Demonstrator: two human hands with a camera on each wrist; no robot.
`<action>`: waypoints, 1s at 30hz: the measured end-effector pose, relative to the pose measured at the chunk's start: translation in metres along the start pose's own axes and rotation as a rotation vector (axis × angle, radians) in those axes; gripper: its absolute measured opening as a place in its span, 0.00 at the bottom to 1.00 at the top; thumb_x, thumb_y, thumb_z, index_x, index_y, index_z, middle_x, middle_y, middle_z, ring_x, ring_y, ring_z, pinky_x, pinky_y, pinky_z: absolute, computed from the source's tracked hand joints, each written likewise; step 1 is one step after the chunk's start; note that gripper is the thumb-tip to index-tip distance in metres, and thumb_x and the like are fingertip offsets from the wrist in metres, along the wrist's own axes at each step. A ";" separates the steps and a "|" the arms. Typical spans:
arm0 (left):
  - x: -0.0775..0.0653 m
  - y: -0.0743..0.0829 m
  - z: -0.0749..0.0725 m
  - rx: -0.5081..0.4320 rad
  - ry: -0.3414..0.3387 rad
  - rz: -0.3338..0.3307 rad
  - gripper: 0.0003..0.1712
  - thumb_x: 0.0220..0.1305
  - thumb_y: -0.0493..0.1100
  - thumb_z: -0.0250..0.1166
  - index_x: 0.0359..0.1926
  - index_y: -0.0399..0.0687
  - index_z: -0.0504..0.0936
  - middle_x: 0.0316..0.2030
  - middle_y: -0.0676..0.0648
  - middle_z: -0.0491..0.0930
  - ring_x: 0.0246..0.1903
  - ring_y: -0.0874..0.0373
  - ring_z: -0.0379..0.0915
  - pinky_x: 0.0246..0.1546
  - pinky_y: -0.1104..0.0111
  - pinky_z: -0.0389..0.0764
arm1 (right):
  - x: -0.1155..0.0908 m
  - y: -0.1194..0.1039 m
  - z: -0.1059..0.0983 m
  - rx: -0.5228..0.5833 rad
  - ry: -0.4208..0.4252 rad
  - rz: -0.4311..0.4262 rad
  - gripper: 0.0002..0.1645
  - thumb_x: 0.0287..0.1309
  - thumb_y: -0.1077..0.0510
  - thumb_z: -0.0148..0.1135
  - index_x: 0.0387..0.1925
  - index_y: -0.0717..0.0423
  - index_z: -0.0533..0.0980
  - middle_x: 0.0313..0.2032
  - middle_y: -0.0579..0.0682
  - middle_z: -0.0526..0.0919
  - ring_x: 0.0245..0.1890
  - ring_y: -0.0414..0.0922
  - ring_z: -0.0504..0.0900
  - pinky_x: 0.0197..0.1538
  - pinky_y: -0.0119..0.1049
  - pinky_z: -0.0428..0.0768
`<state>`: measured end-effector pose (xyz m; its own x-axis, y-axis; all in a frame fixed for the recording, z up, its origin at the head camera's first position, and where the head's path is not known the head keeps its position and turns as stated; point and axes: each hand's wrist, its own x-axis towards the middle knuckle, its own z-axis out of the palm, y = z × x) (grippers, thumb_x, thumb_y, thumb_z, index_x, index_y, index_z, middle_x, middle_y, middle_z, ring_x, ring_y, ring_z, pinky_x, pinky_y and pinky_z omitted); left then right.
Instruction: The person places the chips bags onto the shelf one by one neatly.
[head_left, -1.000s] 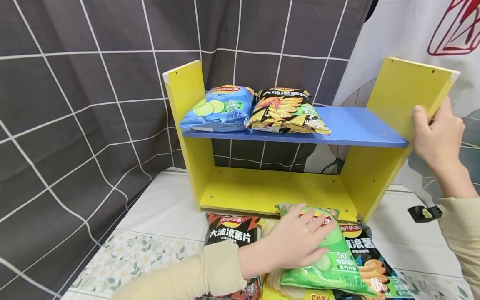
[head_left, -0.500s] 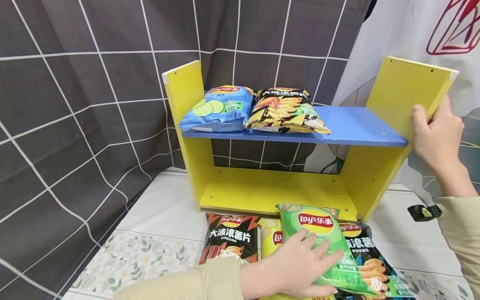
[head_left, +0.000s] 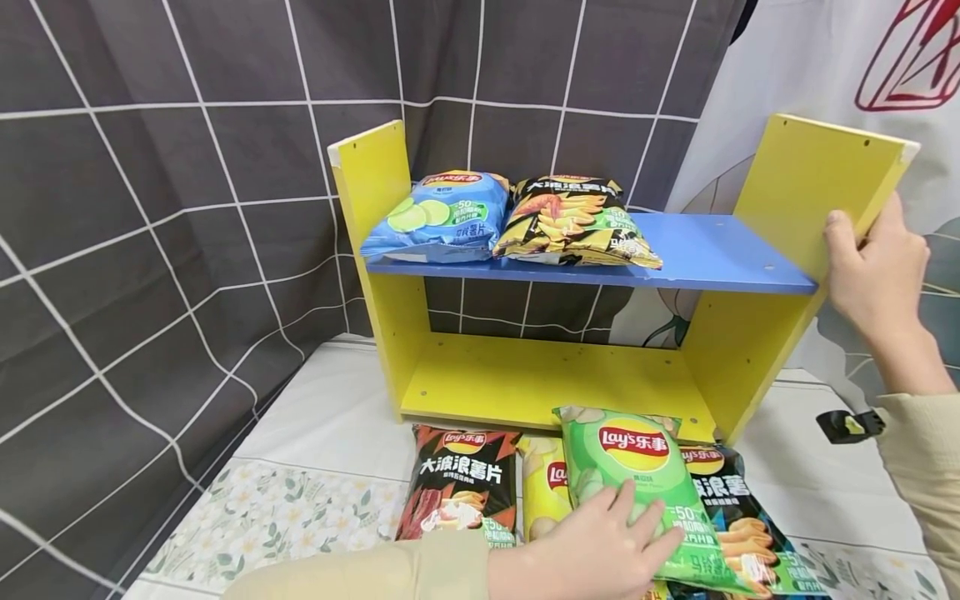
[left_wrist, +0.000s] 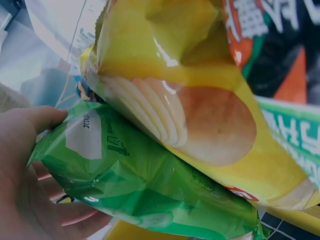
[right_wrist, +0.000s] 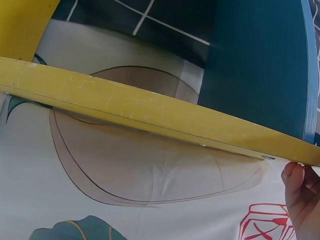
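Note:
My left hand [head_left: 592, 546] lies on the lower part of a green Lay's chip bag [head_left: 675, 500]. In the left wrist view, the green bag's end sits between my thumb [left_wrist: 47, 117] and fingers. A yellow chip bag [head_left: 543, 475] is partly covered by the green one. To the left lies a black-and-red chip bag [head_left: 461, 483], and to the right a black chip bag [head_left: 731, 508]. With my right hand [head_left: 881, 279] I grip the outer edge of the right yellow side panel [head_left: 817, 200]. In the right wrist view, only that hand's fingertips [right_wrist: 295, 180] show against the panel.
The yellow shelf unit has a blue upper board [head_left: 712, 250] and a yellow bottom board [head_left: 525, 379]. On the blue board rest a blue chip bag [head_left: 450, 217] and a black-and-yellow chip bag [head_left: 573, 221]. A dark checked curtain [head_left: 187, 183] hangs behind.
My left hand has slid down the green bag toward its lower edge, uncovering its logo and more of the black-and-red bag. The right hand keeps its hold on the panel.

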<state>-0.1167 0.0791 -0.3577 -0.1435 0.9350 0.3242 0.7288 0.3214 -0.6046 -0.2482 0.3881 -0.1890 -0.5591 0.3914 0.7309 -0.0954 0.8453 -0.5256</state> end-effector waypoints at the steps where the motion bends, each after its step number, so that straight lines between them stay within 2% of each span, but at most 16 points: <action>1: 0.000 0.001 0.000 -0.009 0.001 -0.006 0.29 0.66 0.60 0.37 0.59 0.53 0.68 0.53 0.50 0.77 0.50 0.51 0.76 0.46 0.67 0.79 | 0.000 0.000 0.000 -0.002 -0.002 0.001 0.08 0.55 0.46 0.44 0.31 0.24 0.57 0.17 0.30 0.58 0.20 0.29 0.55 0.24 0.31 0.56; 3: -0.001 0.003 0.000 -0.011 0.003 -0.014 0.28 0.68 0.58 0.35 0.59 0.53 0.69 0.53 0.49 0.77 0.50 0.50 0.76 0.45 0.67 0.79 | 0.000 0.000 0.000 -0.004 -0.004 0.003 0.08 0.55 0.46 0.44 0.32 0.25 0.57 0.17 0.31 0.58 0.20 0.30 0.56 0.24 0.31 0.56; 7: -0.002 0.006 0.000 0.025 0.025 -0.033 0.25 0.69 0.54 0.34 0.58 0.55 0.70 0.53 0.51 0.77 0.50 0.52 0.76 0.41 0.69 0.80 | 0.001 0.000 0.000 -0.003 -0.001 -0.005 0.09 0.55 0.47 0.44 0.30 0.24 0.56 0.16 0.31 0.58 0.23 0.44 0.62 0.25 0.33 0.55; 10: -0.003 0.008 0.001 0.054 0.036 -0.034 0.24 0.70 0.53 0.34 0.58 0.56 0.70 0.53 0.52 0.77 0.49 0.52 0.77 0.39 0.71 0.80 | 0.001 0.001 0.000 0.000 0.002 -0.012 0.10 0.55 0.47 0.44 0.29 0.24 0.55 0.15 0.30 0.57 0.26 0.53 0.62 0.26 0.35 0.54; 13: -0.004 0.008 0.001 0.059 0.019 -0.029 0.26 0.69 0.55 0.35 0.59 0.55 0.69 0.54 0.51 0.76 0.50 0.52 0.76 0.40 0.70 0.79 | 0.001 0.001 0.000 -0.003 -0.001 -0.007 0.09 0.55 0.47 0.44 0.30 0.24 0.56 0.15 0.30 0.57 0.23 0.46 0.62 0.25 0.35 0.55; 18: -0.004 0.009 0.000 0.028 -0.002 -0.044 0.27 0.68 0.58 0.35 0.60 0.54 0.69 0.55 0.50 0.75 0.51 0.51 0.75 0.43 0.67 0.79 | 0.000 0.001 0.000 -0.009 -0.008 -0.007 0.08 0.55 0.46 0.44 0.31 0.25 0.56 0.16 0.33 0.59 0.19 0.30 0.55 0.24 0.33 0.56; 24: -0.005 0.013 0.002 0.008 0.043 -0.100 0.31 0.66 0.63 0.35 0.57 0.53 0.70 0.53 0.48 0.77 0.49 0.51 0.77 0.41 0.66 0.80 | 0.000 0.000 -0.001 0.000 -0.003 -0.013 0.08 0.55 0.47 0.44 0.31 0.25 0.56 0.16 0.31 0.58 0.19 0.29 0.55 0.24 0.32 0.56; 30: -0.008 0.018 0.002 -0.025 0.009 -0.129 0.34 0.64 0.67 0.35 0.60 0.54 0.68 0.56 0.49 0.74 0.52 0.50 0.74 0.45 0.67 0.78 | 0.000 0.000 -0.001 0.010 0.007 -0.016 0.10 0.55 0.47 0.44 0.29 0.24 0.55 0.15 0.29 0.57 0.19 0.28 0.54 0.24 0.33 0.55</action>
<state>-0.1037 0.0781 -0.3727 -0.2309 0.8849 0.4046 0.7214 0.4347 -0.5390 -0.2471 0.3881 -0.1886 -0.5517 0.3807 0.7421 -0.1120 0.8479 -0.5182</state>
